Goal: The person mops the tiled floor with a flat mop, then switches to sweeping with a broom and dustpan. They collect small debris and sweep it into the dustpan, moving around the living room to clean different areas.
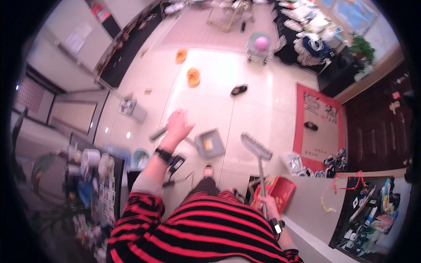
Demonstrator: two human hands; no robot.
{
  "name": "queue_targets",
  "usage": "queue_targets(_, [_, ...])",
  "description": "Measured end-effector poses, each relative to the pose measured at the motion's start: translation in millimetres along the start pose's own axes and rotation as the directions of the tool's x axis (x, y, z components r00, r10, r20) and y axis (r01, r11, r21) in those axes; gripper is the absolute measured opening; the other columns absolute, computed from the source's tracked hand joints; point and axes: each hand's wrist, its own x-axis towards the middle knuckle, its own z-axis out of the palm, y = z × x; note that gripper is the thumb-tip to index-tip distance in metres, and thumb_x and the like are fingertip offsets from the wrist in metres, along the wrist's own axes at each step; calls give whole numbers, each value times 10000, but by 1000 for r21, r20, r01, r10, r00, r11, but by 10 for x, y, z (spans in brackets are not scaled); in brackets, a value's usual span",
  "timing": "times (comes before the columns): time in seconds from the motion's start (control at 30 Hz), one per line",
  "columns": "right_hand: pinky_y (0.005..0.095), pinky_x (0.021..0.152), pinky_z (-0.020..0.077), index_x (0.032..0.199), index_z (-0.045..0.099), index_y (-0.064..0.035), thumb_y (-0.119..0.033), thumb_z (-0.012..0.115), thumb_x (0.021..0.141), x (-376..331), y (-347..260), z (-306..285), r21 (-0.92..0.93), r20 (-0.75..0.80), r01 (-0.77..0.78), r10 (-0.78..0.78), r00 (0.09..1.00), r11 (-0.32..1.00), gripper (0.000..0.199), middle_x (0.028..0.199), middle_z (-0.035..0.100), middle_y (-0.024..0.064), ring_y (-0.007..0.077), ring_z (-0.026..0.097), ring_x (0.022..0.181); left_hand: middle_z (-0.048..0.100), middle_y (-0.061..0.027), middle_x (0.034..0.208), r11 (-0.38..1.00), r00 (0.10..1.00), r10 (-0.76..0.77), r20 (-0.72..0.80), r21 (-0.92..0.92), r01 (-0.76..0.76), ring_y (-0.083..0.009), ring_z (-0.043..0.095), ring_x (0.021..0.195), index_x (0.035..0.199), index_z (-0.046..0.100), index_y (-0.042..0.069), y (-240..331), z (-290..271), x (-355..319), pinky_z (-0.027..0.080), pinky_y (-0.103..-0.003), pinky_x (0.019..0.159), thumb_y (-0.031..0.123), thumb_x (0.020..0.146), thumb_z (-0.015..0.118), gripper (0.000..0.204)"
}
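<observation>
My right hand (270,206) is closed around the pole of a grey broom (262,175). The broom's wide bristled head (256,147) points away from me, right of the middle. My left hand (177,125) is raised ahead of me, blurred by motion, and I cannot tell whether its fingers grip anything. Behind its wrist runs a grey handle (158,133), part of it hidden. Just right of this hand is a grey dustpan (210,143) with a yellow label, its short visible stick leading back toward my wrist.
Orange slippers (193,77) and a dark shoe (239,90) lie on the pale tiles. A grey bin (133,109) stands left. A red-bordered mat (299,127) lies before the dark door (377,127). Near my right hand is a red box (283,193); a cluttered shelf (109,184) is left.
</observation>
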Motion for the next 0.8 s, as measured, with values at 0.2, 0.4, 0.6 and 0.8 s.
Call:
queue_targets(0.2, [265,462,403,812,482,-34,-83,565,855,452,-206,455,309,144,-134,92,985,942,106,645,482,46,137,474,522,638,-194,765,985,792,-117,599,-30,168,-287,640,696,810,583,-26,-871,-88,-112,508,-392,603,334,676,757,421])
queue_targets(0.4, [248,439,363,715,420,-101,-195,587,895,623,-465,1089,-145,155,-273,294,943,951,263,591,429,-16,116,415,485,554,-83,593,741,693,-239,680,-334,583,-153,507,424,968,561,-15,-1275,-25,-76,398,-292,372,70,697,654,298])
queue_targets(0.6, [219,417,315,719,390,-97,-123,532,908,954,-669,1766,-98,159,-353,365,917,931,238,548,376,-32,79,360,453,516,-51,569,604,686,-417,596,-382,699,-132,476,411,1027,563,-2,-1918,-265,49,376,-287,361,54,690,641,350])
queue_targets(0.8, [213,423,311,696,372,-112,-155,515,921,1552,-1210,2650,72,359,-457,405,841,887,269,553,357,-41,79,348,456,509,-30,577,344,714,-450,535,-634,692,-107,471,409,1167,497,-32,-2406,-306,235,366,-262,356,19,714,604,469])
